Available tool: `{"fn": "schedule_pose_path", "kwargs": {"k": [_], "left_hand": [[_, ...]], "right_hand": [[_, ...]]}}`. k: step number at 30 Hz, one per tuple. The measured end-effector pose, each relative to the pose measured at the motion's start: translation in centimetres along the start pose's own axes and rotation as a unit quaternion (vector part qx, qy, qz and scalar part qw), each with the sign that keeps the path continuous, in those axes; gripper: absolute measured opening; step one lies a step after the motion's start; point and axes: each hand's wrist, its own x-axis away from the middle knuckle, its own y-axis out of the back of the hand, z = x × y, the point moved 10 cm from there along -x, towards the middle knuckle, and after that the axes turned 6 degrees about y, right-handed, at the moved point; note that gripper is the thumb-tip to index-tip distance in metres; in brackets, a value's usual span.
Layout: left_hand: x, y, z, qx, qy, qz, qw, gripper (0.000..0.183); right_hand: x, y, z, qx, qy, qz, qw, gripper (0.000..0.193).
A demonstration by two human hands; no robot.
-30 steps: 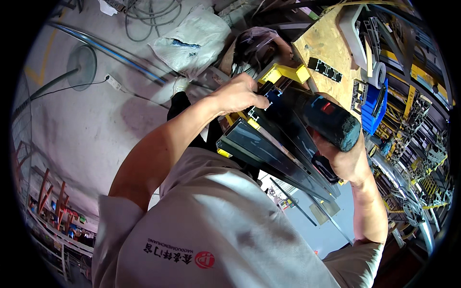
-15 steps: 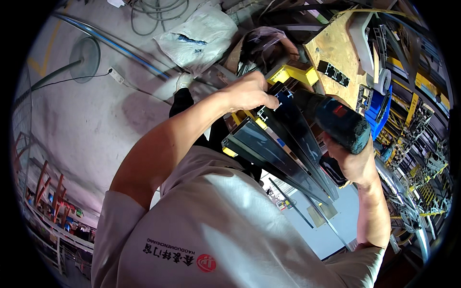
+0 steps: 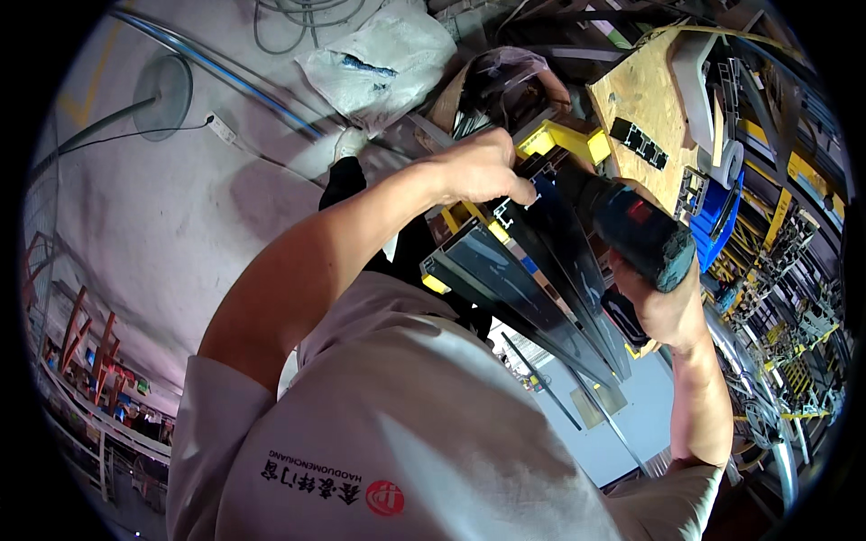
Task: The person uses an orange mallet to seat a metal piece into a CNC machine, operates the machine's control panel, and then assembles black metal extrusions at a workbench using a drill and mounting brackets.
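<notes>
My right hand (image 3: pixel 663 311) is wrapped round a dark cordless drill (image 3: pixel 642 233), its front end pointing left at the end of a dark metal profile (image 3: pixel 568 236). Whether the drill's tip touches the profile is hidden. My left hand (image 3: pixel 487 171) is closed at that profile's end, thumb and fingers gripping its edge. Beside it, nearer my body, lies another long dark profile (image 3: pixel 505 275) with a glossy face. Both run away from the hands toward the lower right. A yellow support piece (image 3: pixel 564 140) sits just beyond the profile ends.
A wooden board (image 3: pixel 645 104) bears a short black profile offcut (image 3: pixel 639 144). Next to it stands a blue bin (image 3: pixel 717 216). Racks of metal profiles (image 3: pixel 794 307) fill the right side. A white sack (image 3: pixel 379 68), a power strip (image 3: pixel 221 128) and a round stand base (image 3: pixel 162 97) are on the floor.
The view has shifted slightly, so the surroundings sit a little differently. Both hands keep their hold, and the drill stays at the profile's end.
</notes>
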Motion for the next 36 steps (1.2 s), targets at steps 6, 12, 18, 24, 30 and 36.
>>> {"fn": "schedule_pose_path", "kwargs": {"k": [6,12,18,24,30,36], "left_hand": [[0.7,-0.1,-0.3,-0.012,0.006,-0.006,1.0,0.035],[0.4,-0.2,-0.1,-0.017,0.005,-0.004,1.0,0.035],[-0.7,-0.6,1.0,0.007,-0.008,-0.005,1.0,0.037],[-1.7,-1.0,2.1,0.051,-0.033,-0.009,0.998,0.036],[-1.1,0.1,1.5,0.025,-0.014,-0.051,0.998,0.038],[-1.1,-0.5,1.7,0.006,-0.01,-0.01,1.0,0.034]], "right_hand": [[0.4,0.0,-0.6,0.017,-0.009,-0.002,1.0,0.026],[0.5,-0.3,-1.2,-0.029,-0.055,0.02,0.998,0.07],[0.3,-0.3,-0.5,-0.017,-0.028,0.025,0.999,0.072],[-0.5,-1.0,-1.3,0.012,-0.032,0.017,0.999,0.071],[-0.2,-0.5,-2.1,-0.042,-0.109,0.026,0.993,0.068],[6.0,1.9,2.7,0.017,0.0,0.002,1.0,0.067]]}}
